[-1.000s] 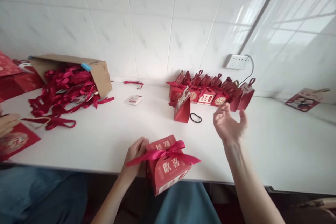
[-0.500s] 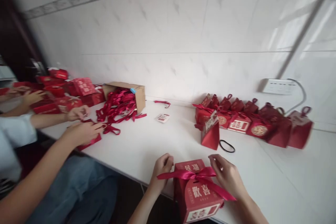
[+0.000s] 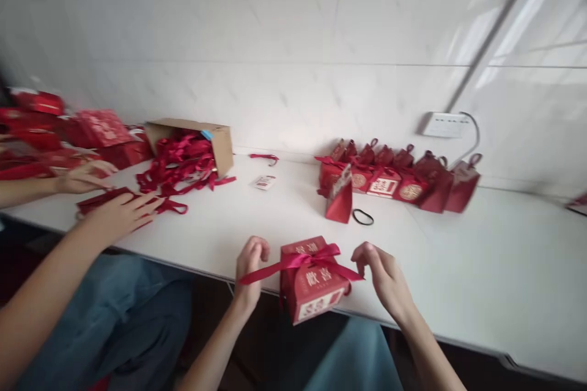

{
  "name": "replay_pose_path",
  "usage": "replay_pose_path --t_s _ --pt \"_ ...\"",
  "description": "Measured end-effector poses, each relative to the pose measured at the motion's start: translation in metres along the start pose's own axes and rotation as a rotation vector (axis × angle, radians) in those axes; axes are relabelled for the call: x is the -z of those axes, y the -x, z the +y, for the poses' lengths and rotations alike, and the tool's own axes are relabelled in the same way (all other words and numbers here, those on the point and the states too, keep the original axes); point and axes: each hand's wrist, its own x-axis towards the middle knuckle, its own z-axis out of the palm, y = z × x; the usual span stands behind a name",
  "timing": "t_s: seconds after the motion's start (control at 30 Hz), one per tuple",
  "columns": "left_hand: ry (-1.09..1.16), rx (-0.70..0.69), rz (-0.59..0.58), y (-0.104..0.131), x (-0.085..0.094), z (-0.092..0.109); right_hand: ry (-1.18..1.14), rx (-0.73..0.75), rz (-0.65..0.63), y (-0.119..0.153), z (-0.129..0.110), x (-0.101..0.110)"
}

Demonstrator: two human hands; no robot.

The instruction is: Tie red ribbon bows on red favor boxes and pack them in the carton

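A red gift box (image 3: pixel 316 290) with pale Chinese characters sits at the table's front edge, tied on top with a magenta ribbon bow (image 3: pixel 309 258). Left of it is my left hand (image 3: pixel 249 266), fingers loosely curled and nothing visibly gripped; one ribbon tail crosses in front of it. On the other side, my right hand (image 3: pixel 380 272) hovers just off the other ribbon tail, its bent fingers and thumb a little apart. Beyond the box stand a small red triangular box (image 3: pixel 340 200) and a black elastic loop (image 3: pixel 363 217).
Several finished red boxes (image 3: pixel 413 189) line the wall. A cardboard carton (image 3: pixel 223 149) spills magenta ribbons (image 3: pixel 183 162). A card (image 3: pixel 263 182) lies mid-table. At left, a co-worker's hands (image 3: pixel 121 217) rest over a flat red piece, beside a pile of red boxes (image 3: pixel 103 128). A socket strip (image 3: pixel 444 125) is on the wall.
The view has swung right and down. My right hand has drawn slightly away from the bow, whose right loop now shows clear of it. The co-worker's fingers have spread flat.
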Motion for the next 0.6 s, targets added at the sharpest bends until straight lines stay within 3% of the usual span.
replay_pose_path --t_s 0.07,0.17,0.3,0.5,0.6 --pt "-0.070 -0.112 -0.041 0.004 0.004 0.010 0.009 -0.003 -0.096 0.010 -0.009 0.003" --pt "-0.325 -0.262 -0.199 0.014 0.006 0.034 0.057 -0.031 -0.196 0.019 -0.019 0.004" --pt "-0.685 -0.315 -0.347 0.027 0.004 0.063 0.079 -0.052 -0.230 0.019 -0.024 0.001" --pt "-0.952 -0.452 -0.274 0.040 0.003 0.077 -0.031 -0.040 -0.253 0.017 -0.022 -0.004" --pt "-1.018 -0.466 -0.296 0.041 0.004 0.078 -0.070 -0.040 -0.251 0.012 -0.022 -0.002"
